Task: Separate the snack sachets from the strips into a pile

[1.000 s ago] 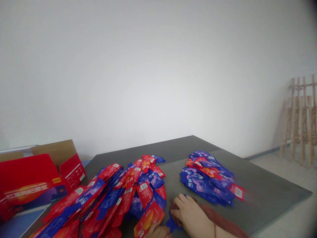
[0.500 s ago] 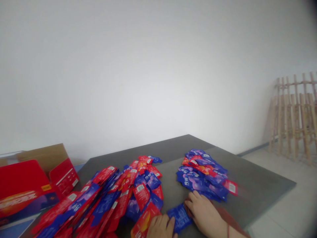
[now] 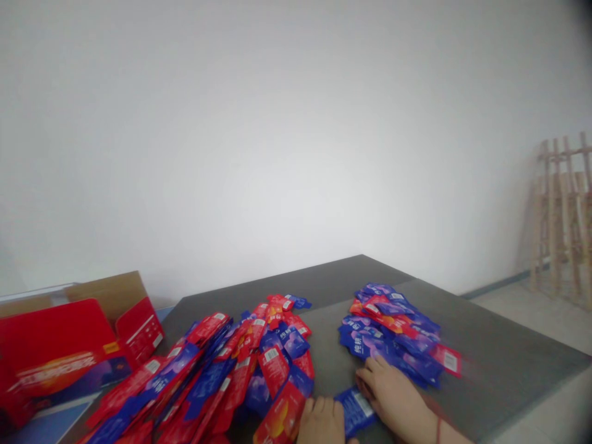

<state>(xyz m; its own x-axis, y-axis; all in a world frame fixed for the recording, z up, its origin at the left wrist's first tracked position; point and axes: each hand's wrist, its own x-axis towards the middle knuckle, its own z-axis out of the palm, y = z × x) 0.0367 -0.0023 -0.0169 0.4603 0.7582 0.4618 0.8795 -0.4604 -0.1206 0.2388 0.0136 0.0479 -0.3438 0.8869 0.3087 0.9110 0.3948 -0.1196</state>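
Note:
A blue packet (image 3: 352,414) with a pale printed label lies low in the view between my hands. My left hand (image 3: 322,423) is closed on its left end, fingers bent and partly cut off by the bottom edge. My right hand (image 3: 393,394) has its fingers curled together at the packet's right end; the fingertips are partly hidden. Just beyond the right hand is a loose pile of blue and red packets (image 3: 393,333). A red packet with an orange picture (image 3: 283,414) lies against the left hand, at the edge of a larger heap of red and blue packets (image 3: 203,376).
At far left stands an open red printed carton (image 3: 60,364) with its flaps up. Everything rests on a dark grey table (image 3: 490,351), whose back corner is near a white wall (image 3: 296,154). Wooden slatted frames (image 3: 562,216) lean at the right, beyond the table.
The whole view has shifted, so the table and heaps appear farther right. Both hands stay at the blue packet, which now shows a pale label. The piles look unchanged.

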